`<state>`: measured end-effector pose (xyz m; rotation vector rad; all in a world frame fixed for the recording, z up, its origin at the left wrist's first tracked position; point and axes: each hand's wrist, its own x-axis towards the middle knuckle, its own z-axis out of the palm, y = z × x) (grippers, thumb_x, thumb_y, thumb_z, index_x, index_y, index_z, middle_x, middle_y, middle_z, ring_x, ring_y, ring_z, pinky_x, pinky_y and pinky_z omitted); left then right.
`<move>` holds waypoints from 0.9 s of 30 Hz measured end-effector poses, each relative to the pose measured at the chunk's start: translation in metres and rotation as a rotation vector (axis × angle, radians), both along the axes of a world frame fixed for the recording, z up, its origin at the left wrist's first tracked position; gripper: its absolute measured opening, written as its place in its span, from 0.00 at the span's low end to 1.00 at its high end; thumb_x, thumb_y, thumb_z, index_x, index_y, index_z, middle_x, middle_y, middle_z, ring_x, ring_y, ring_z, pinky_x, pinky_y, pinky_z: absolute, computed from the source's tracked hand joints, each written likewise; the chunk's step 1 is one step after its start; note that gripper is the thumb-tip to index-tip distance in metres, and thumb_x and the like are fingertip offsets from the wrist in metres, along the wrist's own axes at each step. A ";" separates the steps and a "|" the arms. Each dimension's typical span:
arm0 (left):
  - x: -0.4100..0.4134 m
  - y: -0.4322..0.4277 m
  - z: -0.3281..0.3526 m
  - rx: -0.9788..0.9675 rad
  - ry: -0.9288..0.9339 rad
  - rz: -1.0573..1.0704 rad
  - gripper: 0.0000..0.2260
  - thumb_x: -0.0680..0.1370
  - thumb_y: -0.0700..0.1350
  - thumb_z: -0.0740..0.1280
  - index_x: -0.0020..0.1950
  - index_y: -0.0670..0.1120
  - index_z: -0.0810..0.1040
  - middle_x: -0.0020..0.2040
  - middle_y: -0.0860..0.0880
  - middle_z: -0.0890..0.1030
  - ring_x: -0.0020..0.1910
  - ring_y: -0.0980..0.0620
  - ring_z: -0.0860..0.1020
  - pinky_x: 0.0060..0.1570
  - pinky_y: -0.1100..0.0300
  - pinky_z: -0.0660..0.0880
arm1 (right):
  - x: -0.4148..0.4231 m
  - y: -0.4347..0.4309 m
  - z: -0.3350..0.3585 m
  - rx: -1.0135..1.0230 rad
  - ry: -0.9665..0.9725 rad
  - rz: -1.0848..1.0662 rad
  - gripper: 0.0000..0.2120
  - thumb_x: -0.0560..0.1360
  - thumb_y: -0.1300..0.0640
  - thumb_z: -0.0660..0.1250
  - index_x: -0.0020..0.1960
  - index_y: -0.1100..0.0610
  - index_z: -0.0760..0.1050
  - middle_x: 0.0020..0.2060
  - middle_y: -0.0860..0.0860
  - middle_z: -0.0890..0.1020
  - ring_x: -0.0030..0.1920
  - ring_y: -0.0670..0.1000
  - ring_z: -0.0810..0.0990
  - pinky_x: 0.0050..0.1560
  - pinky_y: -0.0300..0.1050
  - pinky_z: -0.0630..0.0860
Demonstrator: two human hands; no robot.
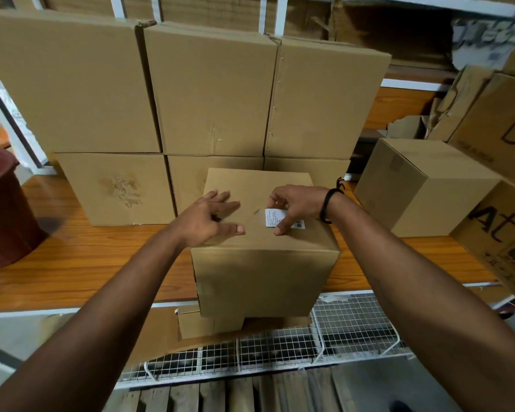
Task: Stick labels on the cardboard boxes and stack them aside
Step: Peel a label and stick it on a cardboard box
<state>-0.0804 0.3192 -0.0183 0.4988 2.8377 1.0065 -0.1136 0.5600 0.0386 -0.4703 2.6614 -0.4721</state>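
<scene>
Box (265,263) on the shelf (101,257) edge. Left hand (211,217) open, flat on box top. Right hand (298,208) pinches the label (272,217) on that top

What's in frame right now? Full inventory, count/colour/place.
small brown cardboard box: one, front centre, on the wooden shelf edge
white printed paper label: one, on that box's top, right side
large brown cardboard boxes: six visible faces, stacked in two rows behind
brown cardboard box on the right: one, on the shelf
printed brown cartons: at least two, black lettering, far right
dark red plastic bucket: one, far left
orange-brown wooden shelf: one, under everything
white wire mesh rack: one, below the shelf
black wristband: one, right wrist
left hand: open, flat on the box top
right hand: fingers pressing the label
</scene>
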 end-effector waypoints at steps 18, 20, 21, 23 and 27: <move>0.002 -0.001 -0.001 -0.025 0.017 -0.003 0.33 0.73 0.61 0.71 0.75 0.57 0.66 0.80 0.54 0.55 0.79 0.54 0.48 0.76 0.45 0.51 | 0.008 -0.004 0.006 -0.021 -0.029 -0.012 0.31 0.65 0.56 0.80 0.64 0.50 0.71 0.59 0.48 0.74 0.60 0.50 0.73 0.51 0.41 0.72; 0.002 -0.002 0.000 -0.020 0.013 0.005 0.33 0.73 0.61 0.71 0.75 0.57 0.66 0.80 0.54 0.56 0.79 0.53 0.48 0.76 0.44 0.51 | 0.009 0.001 0.008 -0.052 -0.044 -0.039 0.35 0.64 0.56 0.80 0.67 0.51 0.69 0.59 0.47 0.73 0.60 0.49 0.72 0.50 0.40 0.70; 0.002 -0.002 0.000 -0.020 0.011 0.006 0.33 0.73 0.61 0.71 0.75 0.57 0.66 0.80 0.54 0.56 0.79 0.53 0.48 0.76 0.44 0.51 | 0.010 0.006 0.008 -0.046 -0.041 -0.055 0.36 0.64 0.55 0.80 0.67 0.51 0.68 0.59 0.46 0.73 0.60 0.48 0.72 0.52 0.40 0.70; 0.001 -0.001 0.001 -0.027 0.007 0.004 0.33 0.73 0.61 0.71 0.75 0.57 0.66 0.80 0.54 0.56 0.79 0.53 0.48 0.76 0.44 0.51 | 0.012 0.018 0.011 -0.011 -0.036 -0.092 0.33 0.63 0.54 0.80 0.65 0.51 0.71 0.57 0.45 0.75 0.59 0.48 0.74 0.55 0.42 0.71; 0.001 -0.002 0.000 -0.034 0.011 0.000 0.32 0.73 0.61 0.70 0.75 0.57 0.66 0.80 0.54 0.55 0.79 0.53 0.48 0.76 0.43 0.51 | 0.017 0.042 0.016 -0.043 -0.092 -0.108 0.20 0.68 0.61 0.77 0.58 0.53 0.77 0.51 0.48 0.79 0.50 0.46 0.76 0.46 0.39 0.72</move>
